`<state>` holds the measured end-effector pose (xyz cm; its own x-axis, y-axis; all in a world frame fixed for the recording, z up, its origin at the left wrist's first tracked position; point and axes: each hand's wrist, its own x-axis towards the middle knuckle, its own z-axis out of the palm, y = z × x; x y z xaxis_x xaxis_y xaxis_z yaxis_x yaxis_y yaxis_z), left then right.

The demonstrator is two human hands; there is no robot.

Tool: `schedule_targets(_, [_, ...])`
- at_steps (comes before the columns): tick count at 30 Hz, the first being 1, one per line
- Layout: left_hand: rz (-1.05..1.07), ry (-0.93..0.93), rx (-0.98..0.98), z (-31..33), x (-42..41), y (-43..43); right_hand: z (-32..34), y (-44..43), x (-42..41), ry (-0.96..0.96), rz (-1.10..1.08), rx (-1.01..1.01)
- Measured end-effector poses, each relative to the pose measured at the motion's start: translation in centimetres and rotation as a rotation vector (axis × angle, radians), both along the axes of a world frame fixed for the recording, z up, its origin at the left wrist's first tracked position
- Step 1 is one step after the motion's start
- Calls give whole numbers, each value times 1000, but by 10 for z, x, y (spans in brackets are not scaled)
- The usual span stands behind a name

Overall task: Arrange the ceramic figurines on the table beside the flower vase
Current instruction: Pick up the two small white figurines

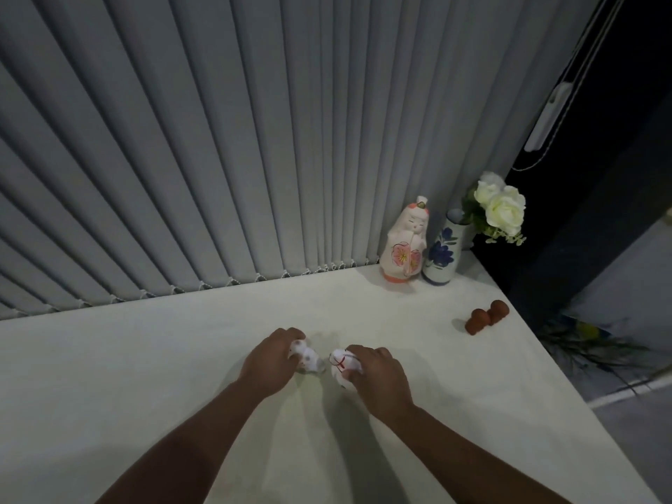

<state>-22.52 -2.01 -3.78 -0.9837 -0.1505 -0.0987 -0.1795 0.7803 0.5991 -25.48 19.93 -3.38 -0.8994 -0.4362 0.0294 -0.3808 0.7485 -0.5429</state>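
On the white table (145, 358), my left hand (271, 361) is closed around a small white spotted figurine (309, 360). Just to its right, my right hand (378, 376) grips a small white figurine with a red cord (340, 363). Both figurines sit low at the table's middle, a short gap between them. At the back right corner stands a white vase with blue flowers painted on it (442, 252), holding white roses (500, 207). A tall white-and-pink doll figurine (403, 245) stands touching the vase's left side. A brown twin figurine (487, 316) lies near the right edge.
Grey vertical blinds (218, 158) hang along the table's far edge. The table's right edge runs diagonally from the vase towards the lower right; beyond it the floor is dark, with some foliage (582, 343) lying there.
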Motion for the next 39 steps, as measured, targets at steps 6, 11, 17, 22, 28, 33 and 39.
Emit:
schedule_targets(6, [-92,1,9,0,-45,27,23,40,-62,82,-56,97])
schedule_targets(11, [-158,-13,2,0,-84,49,28,64,-104,-9,-99,219])
schedule_targets(17, [-162,16,-5,2,-126,72,31,78,-133,-76,-81,296])
schedule_targets(22, [-174,20,-63,3,-154,85,26,88,-146,-127,-109,246])
schedule_targets(28, [-145,-9,-61,-5,-165,84,15,93,-151,-166,-173,135])
schedule_targets(33, [-183,16,-52,-10,-165,80,5,95,-146,-161,-205,73])
schedule_targets(39, [-205,38,0,-10,-163,77,3,94,-143,-116,-229,26])
